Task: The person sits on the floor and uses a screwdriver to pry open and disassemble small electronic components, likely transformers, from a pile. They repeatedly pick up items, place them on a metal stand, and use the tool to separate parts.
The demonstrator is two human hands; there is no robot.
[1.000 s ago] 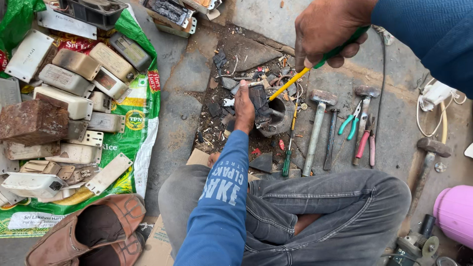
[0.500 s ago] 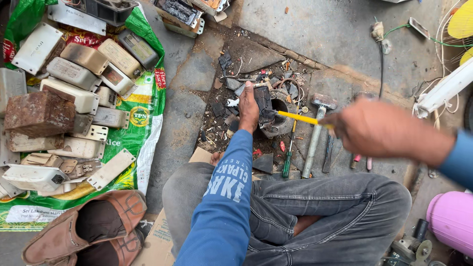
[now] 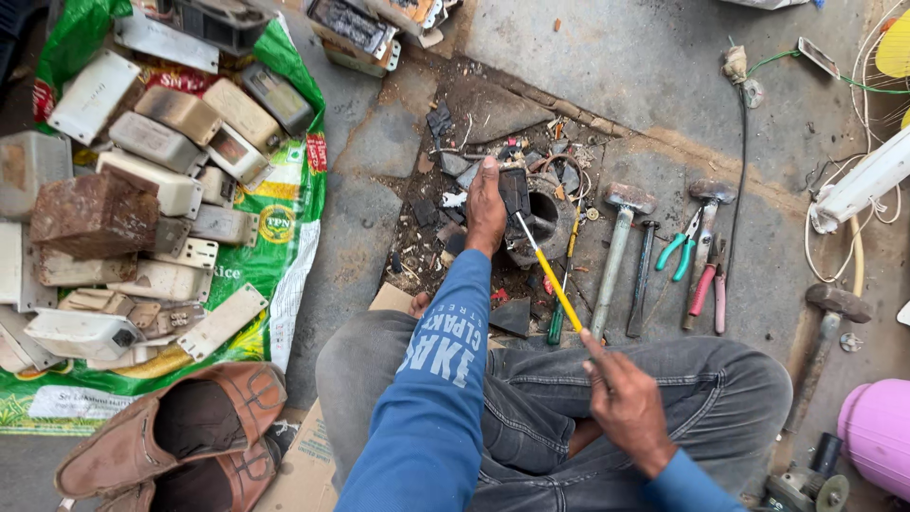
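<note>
My left hand (image 3: 484,205) presses a small dark block-shaped part (image 3: 514,192) against the rim of a round grey metal piece (image 3: 548,225) on the floor, among black scraps. My right hand (image 3: 623,400) sits over my right knee and grips a yellow-handled screwdriver (image 3: 555,285). Its metal tip points up and left and reaches the dark part beside my left fingers. I sit cross-legged in grey jeans with blue sleeves.
Hammers (image 3: 616,251), a chisel and green and pink pliers (image 3: 697,267) lie right of the work spot. A green sack (image 3: 284,228) at left holds several old casings and a rusty block (image 3: 92,214). Brown shoes (image 3: 171,431) lie bottom left. A pink container (image 3: 877,436) sits bottom right.
My right hand came down from the upper right to my knee, bringing the screwdriver tip onto the dark part. My left hand stayed on the part.
</note>
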